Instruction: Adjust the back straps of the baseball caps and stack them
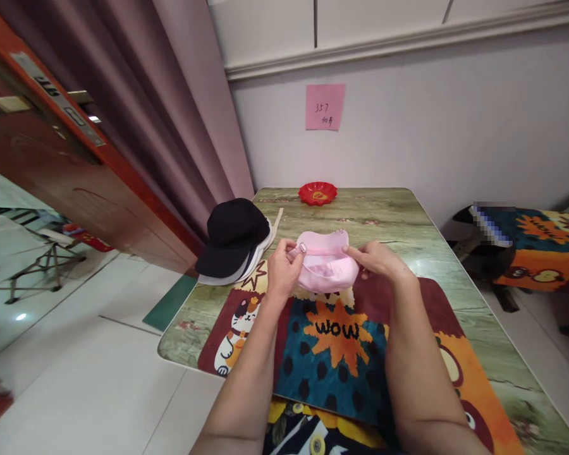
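A pink baseball cap point(329, 272) is held between my hands above the patterned mat, its brim pointing away from me and its inside partly showing. My left hand point(284, 265) pinches the strap with its metal buckle at the cap's left side. On the right edge, my right hand point(377, 258) grips the cap with thumb and fingers; some of those fingers are hidden behind it. To the left lies a stack of caps, a black cap point(234, 230) on top of paler ones point(265, 246).
The colourful mat point(336, 341) covers the near part of the green wood-patterned table point(384, 218). A red scalloped dish point(317, 193) stands at the far edge. A pink note point(325, 107) is on the wall. Left are a curtain and a wooden door point(90, 170).
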Demonstrator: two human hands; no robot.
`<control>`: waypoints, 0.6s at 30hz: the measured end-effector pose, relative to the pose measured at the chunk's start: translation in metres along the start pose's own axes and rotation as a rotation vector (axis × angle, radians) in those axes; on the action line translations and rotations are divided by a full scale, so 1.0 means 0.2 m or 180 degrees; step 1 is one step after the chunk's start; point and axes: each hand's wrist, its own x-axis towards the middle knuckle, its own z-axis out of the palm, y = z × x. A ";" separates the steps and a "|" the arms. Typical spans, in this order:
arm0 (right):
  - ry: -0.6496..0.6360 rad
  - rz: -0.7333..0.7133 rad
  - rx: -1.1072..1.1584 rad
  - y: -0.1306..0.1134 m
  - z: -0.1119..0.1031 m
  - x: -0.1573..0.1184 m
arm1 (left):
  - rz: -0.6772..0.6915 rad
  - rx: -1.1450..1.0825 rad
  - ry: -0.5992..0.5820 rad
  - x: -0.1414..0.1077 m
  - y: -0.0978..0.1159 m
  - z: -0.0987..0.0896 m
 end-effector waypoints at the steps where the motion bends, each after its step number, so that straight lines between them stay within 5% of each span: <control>1: -0.0063 -0.0090 -0.0011 0.00 0.01 0.01 | -0.0001 -0.0015 0.0010 0.00 0.01 0.00; 6: 0.0443 -0.0272 -0.0258 0.01 0.08 0.06 | 0.0070 -0.0051 0.0092 0.00 0.02 -0.01; 11: 0.1129 0.0213 -0.0678 -0.03 0.07 0.03 | 0.0049 -0.0280 0.0172 0.00 0.04 -0.01; 14: 0.1563 -0.0092 -0.0552 -0.10 0.05 -0.02 | -0.0192 -0.0648 0.0167 0.00 0.06 -0.01; 18: 0.1019 -0.0837 -0.0661 -0.22 0.10 -0.05 | -0.0487 -0.1067 0.0141 -0.01 0.10 0.01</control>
